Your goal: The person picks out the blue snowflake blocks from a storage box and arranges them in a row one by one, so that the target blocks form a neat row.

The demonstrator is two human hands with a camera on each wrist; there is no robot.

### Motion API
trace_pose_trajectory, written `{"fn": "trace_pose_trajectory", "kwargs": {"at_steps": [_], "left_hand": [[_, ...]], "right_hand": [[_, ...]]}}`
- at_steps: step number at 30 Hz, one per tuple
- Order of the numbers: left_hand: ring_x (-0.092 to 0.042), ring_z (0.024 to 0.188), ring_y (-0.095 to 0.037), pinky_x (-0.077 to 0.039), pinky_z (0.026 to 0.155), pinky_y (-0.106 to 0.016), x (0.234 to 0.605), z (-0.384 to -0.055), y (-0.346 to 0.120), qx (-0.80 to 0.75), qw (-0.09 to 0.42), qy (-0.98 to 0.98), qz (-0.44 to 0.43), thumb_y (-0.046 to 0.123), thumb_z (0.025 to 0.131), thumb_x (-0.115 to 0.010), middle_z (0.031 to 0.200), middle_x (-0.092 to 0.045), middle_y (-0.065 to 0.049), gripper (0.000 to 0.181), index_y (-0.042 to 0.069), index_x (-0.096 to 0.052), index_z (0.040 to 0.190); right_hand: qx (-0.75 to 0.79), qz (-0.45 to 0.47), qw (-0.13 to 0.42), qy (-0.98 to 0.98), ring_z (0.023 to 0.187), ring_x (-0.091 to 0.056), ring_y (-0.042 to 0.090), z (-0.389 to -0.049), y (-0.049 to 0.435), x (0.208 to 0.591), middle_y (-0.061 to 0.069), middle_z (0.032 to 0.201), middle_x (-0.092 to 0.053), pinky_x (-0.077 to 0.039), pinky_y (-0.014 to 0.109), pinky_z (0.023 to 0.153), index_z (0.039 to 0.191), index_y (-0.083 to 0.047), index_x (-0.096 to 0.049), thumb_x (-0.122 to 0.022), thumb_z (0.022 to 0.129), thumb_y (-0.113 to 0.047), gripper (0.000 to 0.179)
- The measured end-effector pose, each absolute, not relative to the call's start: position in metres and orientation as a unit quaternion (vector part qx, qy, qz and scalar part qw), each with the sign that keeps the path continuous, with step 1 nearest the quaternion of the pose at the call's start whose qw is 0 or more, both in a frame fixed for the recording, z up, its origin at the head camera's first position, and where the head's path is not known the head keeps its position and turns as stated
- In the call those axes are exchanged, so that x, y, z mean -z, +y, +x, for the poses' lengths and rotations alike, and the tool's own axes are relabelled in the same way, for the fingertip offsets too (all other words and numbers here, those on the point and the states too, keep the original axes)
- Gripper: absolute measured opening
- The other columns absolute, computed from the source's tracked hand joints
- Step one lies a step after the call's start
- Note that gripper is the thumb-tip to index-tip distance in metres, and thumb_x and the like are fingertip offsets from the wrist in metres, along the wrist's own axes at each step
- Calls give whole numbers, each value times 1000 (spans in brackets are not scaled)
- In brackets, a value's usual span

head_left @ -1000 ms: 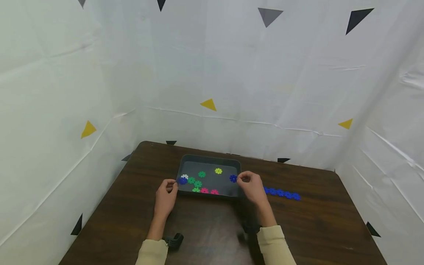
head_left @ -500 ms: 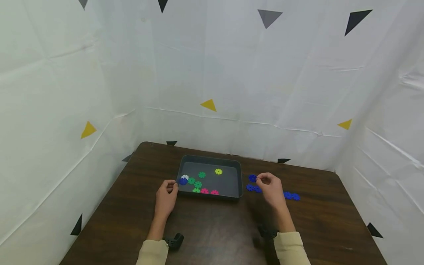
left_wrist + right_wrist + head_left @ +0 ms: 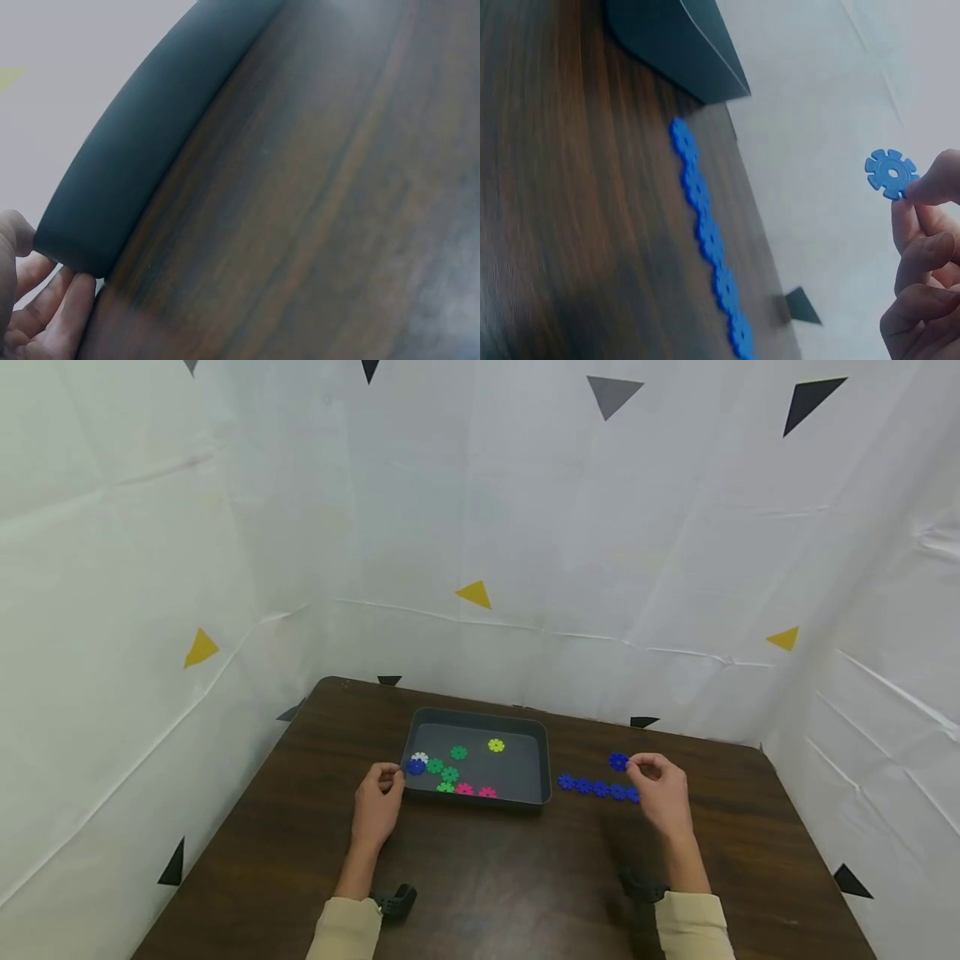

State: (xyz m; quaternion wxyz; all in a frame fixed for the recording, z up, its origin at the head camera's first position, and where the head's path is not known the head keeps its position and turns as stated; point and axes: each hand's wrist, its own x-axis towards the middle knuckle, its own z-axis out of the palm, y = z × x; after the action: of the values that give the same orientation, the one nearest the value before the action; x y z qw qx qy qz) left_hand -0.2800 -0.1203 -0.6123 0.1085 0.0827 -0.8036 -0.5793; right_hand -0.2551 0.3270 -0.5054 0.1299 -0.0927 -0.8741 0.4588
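Note:
Between thumb and forefinger, my right hand (image 3: 662,792) pinches a blue notched plastic disc (image 3: 891,174) with a small centre hole. The disc is raised over a row of several blue discs (image 3: 583,786) on the table, set edge to edge right of the tray. My left hand (image 3: 377,806) grips the front left corner of the dark grey tray (image 3: 142,142), thumb at the rim and fingers against the outer wall. Inside the tray lie a yellow disc (image 3: 496,745), several green discs (image 3: 458,752), pink discs (image 3: 464,789), and a blue disc (image 3: 416,767) overlapping a white one (image 3: 422,757).
Dark wood-grain table (image 3: 480,877) surrounds the tray. White sheeting (image 3: 480,510) with black, grey and yellow triangles hangs behind and at both sides. Each wrist wears a black strapped device, seen at the left (image 3: 397,902) and right (image 3: 642,887).
My right hand has carried the blue disc rightward from the tray's right side, past the left end of the row, to above its right part. The left hand stays at the tray corner.

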Motion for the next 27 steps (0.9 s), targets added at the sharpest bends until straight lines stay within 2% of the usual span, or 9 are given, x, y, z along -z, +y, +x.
{"fn": "trace_pose_trajectory", "kwargs": {"at_steps": [8,14,16,20,24,27], "left_hand": [[-69,115,-32,-57,96,-52,610,-279,-122,588,107,-798,78,27,108,-64,124,-72,-17,31,5,-69,129],[-69,116,-32,-57,96,-52,610,-278,-122,589,104,-797,81,28,109,-64,125,-72,-17,32,5,-69,130],[-69,116,-33,-57,97,-53,610,-277,-122,588,102,-798,83,28,109,-64,125,-72,-17,32,5,-68,130],[-69,118,-33,-57,98,-54,609,-277,-122,586,100,-799,87,29,109,-63,126,-72,-16,31,6,-68,130],[-69,118,-33,-56,98,-54,608,-278,-122,583,100,-801,90,30,108,-64,126,-72,-16,30,8,-68,129],[-69,117,-32,-56,97,-53,607,-279,-121,583,100,-801,90,28,109,-64,126,-72,-17,30,7,-68,129]], "right_hand": [[-462,-139,124,-867,107,-60,3,-241,348,501,15,133,-70,-46,12,82,124,-3,-71,-65,108,-28,30],[-456,-168,129,-864,104,-59,7,-237,363,500,15,133,-70,-47,17,81,125,-4,-72,-66,107,-32,34],[-448,-176,135,-866,99,-59,6,-238,369,501,14,130,-72,-48,20,78,124,-4,-74,-67,106,-32,34],[-434,-198,157,-865,89,-57,3,-239,383,507,3,111,-75,-47,19,72,119,-3,-76,-71,103,-30,31],[-433,-227,177,-854,84,-56,3,-239,398,517,-13,93,-69,-46,19,69,115,-3,-77,-72,100,-31,32],[-440,-248,168,-847,86,-55,7,-239,411,524,-15,92,-65,-46,19,69,116,-1,-75,-71,100,-33,36]]}}
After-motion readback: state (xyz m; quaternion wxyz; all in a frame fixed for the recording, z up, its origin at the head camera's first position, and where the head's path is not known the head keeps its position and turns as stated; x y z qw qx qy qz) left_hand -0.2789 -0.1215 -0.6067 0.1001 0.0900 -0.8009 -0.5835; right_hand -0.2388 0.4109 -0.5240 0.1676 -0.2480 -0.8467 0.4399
